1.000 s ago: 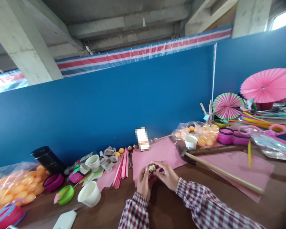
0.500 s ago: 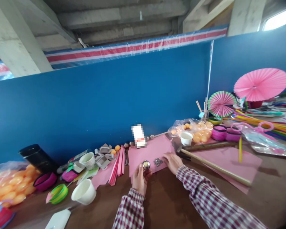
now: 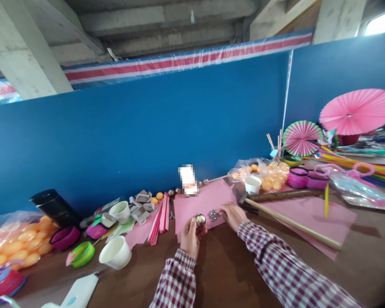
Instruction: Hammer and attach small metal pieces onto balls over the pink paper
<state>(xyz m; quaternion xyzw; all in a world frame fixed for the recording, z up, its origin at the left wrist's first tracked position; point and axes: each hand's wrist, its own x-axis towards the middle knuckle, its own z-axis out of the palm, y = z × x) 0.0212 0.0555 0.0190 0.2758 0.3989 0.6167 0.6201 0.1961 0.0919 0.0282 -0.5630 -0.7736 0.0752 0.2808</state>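
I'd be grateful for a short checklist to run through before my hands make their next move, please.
1. Shiny silver metal ball gripped by the left hand: ok.
2. Cluster of small silvery metal pieces lying on the flat pink paper sheet: ok.
3. Right hand off the ball, at the cluster's right edge: ok.
4. Right fingertips actually touching the pieces: cannot tell.
5. Hammer with a pale wooden handle well away from the right hand: not ok, its dark head lies close by.
6. White round cup on the brown table apart from the left hand: ok.
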